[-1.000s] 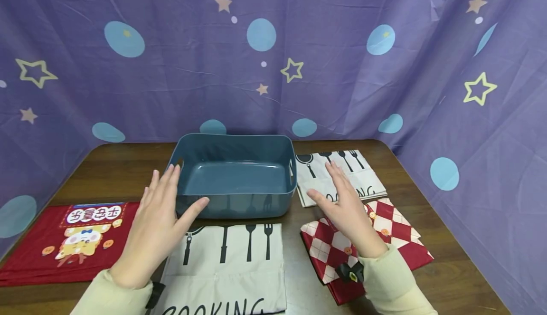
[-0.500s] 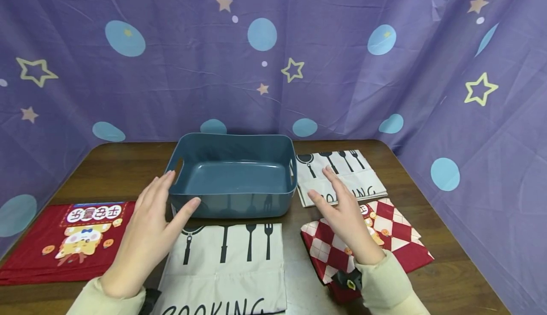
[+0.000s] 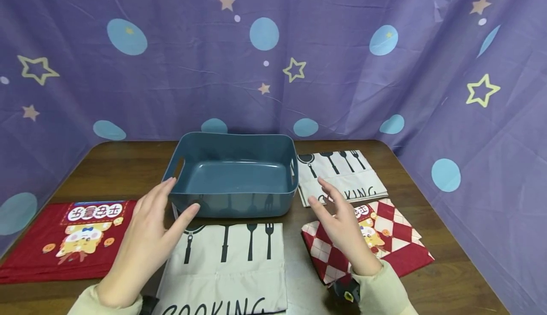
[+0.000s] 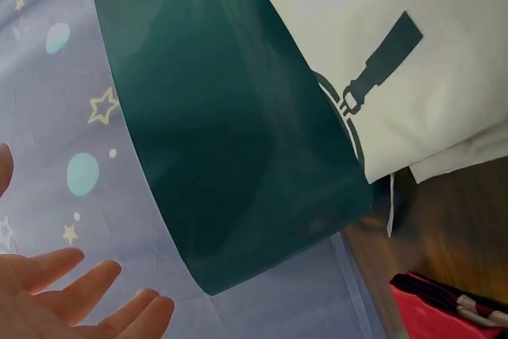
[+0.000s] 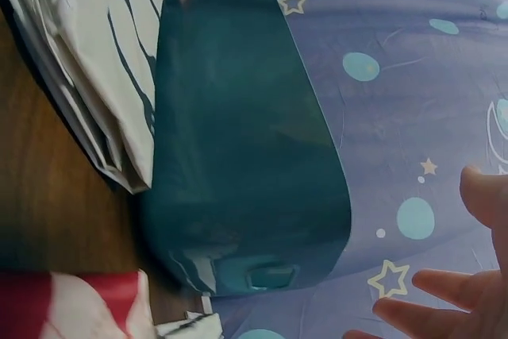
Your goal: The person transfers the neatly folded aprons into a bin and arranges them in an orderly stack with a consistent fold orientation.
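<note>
An empty blue-green plastic bin (image 3: 232,175) stands in the middle of the wooden table (image 3: 124,170). My left hand (image 3: 147,236) hovers open just off the bin's front left corner, fingers spread, holding nothing. My right hand (image 3: 339,224) hovers open to the right of the bin, above a folded red checked cloth (image 3: 397,239). The left wrist view shows the bin wall (image 4: 222,132) close by and my fingertips (image 4: 79,295) apart from it. In the right wrist view the bin (image 5: 246,148) stands beside the white cloth (image 5: 95,53).
A white cloth printed with utensils and "COOKING" (image 3: 231,267) lies in front of the bin. A second one (image 3: 342,175) lies at the bin's right. A red cartoon-print cloth (image 3: 64,239) lies at the left. A purple starred curtain (image 3: 273,53) encloses the table.
Both hands have drawn back toward me and lowered a little. The left hand slid from the bin's left wall to its front corner. The bin shifted slightly.
</note>
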Demonstrator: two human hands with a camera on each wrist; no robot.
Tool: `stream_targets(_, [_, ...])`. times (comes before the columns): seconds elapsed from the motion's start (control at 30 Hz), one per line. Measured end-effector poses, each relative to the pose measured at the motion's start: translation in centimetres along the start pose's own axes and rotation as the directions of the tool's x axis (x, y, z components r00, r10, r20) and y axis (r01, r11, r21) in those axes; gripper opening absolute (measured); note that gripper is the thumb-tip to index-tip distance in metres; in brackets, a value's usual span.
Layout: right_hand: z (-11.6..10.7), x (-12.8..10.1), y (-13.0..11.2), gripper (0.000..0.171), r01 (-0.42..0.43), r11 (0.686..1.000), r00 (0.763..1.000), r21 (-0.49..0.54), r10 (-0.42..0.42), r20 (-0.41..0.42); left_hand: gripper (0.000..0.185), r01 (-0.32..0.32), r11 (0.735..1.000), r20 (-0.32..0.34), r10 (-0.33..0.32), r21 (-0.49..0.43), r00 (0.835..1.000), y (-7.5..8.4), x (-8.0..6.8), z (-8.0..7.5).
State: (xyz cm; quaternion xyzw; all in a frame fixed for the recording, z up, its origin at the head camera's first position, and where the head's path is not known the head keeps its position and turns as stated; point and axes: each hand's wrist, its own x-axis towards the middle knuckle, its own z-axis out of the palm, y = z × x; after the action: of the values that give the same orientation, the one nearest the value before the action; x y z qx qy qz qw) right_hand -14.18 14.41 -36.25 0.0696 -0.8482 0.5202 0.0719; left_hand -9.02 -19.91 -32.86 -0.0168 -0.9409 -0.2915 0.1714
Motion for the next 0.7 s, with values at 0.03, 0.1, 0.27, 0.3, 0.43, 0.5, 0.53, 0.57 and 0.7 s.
stream_targets(0.03, [0.1,-0.2,0.1,0.055,-0.011,1.000,1.000,0.008,0.011,0.002,0.078,0.004,1.000,-0.003,-0.004,0.000,1.000,0.0,-0.1,0.0])
stream_targets(0.1, [0.4,-0.4,0.3,0.053,-0.028,0.999,1.000,0.028,0.028,0.007,0.078,0.013,1.000,-0.001,-0.013,0.004,1.000,-0.1,-0.4,0.0])
stream_targets(0.27, [1.0,-1.0,0.6,0.048,-0.048,0.992,0.998,0.116,0.043,0.037,0.078,0.032,0.999,0.020,-0.032,0.021,0.999,-0.3,-1.1,0.1])
stream_targets(0.3, [1.0,-1.1,0.6,0.047,-0.051,0.989,0.998,0.137,0.046,0.044,0.078,0.037,0.999,0.029,-0.037,0.025,0.999,-0.3,-1.3,0.2])
stream_targets(0.43, [1.3,-1.5,0.5,0.046,-0.074,0.980,0.996,0.187,0.062,0.069,0.079,0.055,0.998,0.059,-0.057,0.042,0.997,-0.2,-1.6,0.3])
stream_targets(0.5, [1.5,-1.7,0.5,0.046,-0.084,0.977,0.995,0.195,0.071,0.072,0.079,0.067,0.997,0.072,-0.070,0.047,0.995,-0.2,-1.8,0.3])
stream_targets(0.53, [1.6,-1.8,0.5,0.046,-0.090,0.977,0.994,0.196,0.077,0.073,0.079,0.071,0.996,0.078,-0.074,0.046,0.994,-0.3,-1.8,0.4])
stream_targets(0.57, [1.6,-1.9,0.5,0.046,-0.095,0.975,0.994,0.199,0.081,0.074,0.079,0.074,0.996,0.085,-0.078,0.043,0.993,-0.3,-1.9,0.4])
stream_targets(0.7, [1.9,-2.0,0.8,0.046,-0.127,0.967,0.990,0.220,0.110,0.087,0.079,0.094,0.995,0.126,-0.097,0.031,0.987,-0.3,-2.1,0.4])
